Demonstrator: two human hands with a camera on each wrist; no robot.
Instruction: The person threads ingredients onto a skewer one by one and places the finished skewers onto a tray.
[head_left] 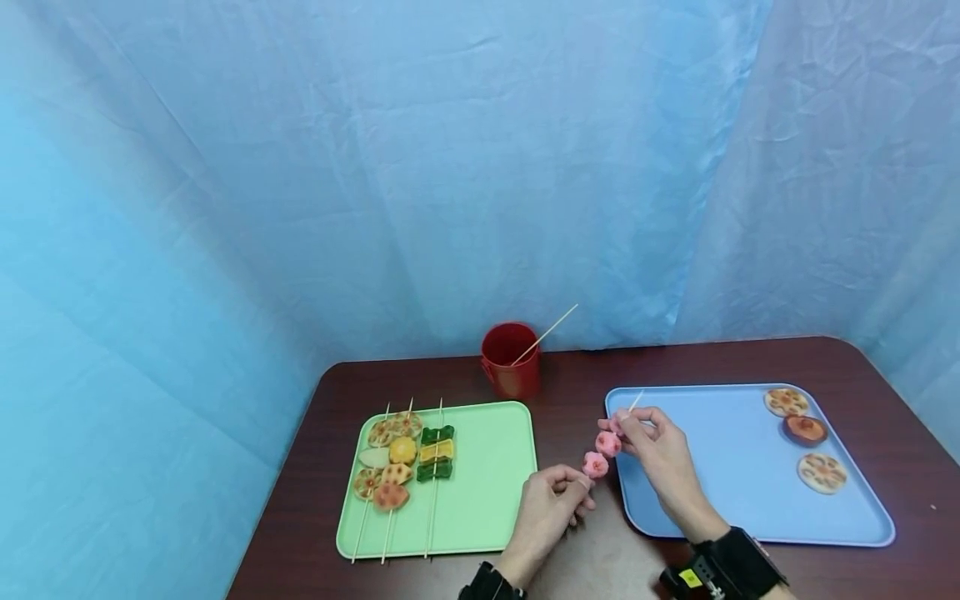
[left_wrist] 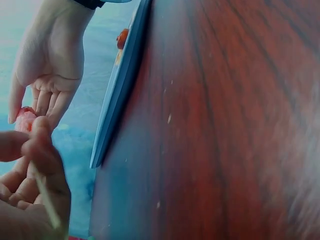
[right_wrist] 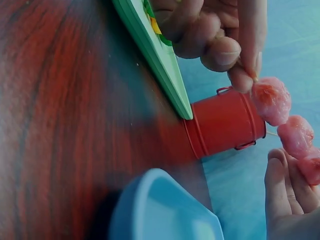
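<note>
Between my two hands is a thin wooden skewer (head_left: 637,401) threaded with several pink food pieces (head_left: 608,443) with reddish centres. My left hand (head_left: 546,508) pinches the stick just below the lowest pink piece (right_wrist: 271,100); the stick's lower part runs back past the palm in the left wrist view. Higher up, my right hand (head_left: 663,462) holds the topmost pink piece between thumb and fingers, and the stick's tip shows above it. The skewer is tilted, held over the gap between the two trays. The right fingers partly hide the top piece.
On the left, a green tray (head_left: 491,483) bears several filled skewers (head_left: 437,450). A blue tray (head_left: 720,500) on the right holds two lotus root slices (head_left: 822,473) and a brown mushroom-like piece (head_left: 805,430). Behind stands a red cup (head_left: 517,379) with one stick (head_left: 555,323).
</note>
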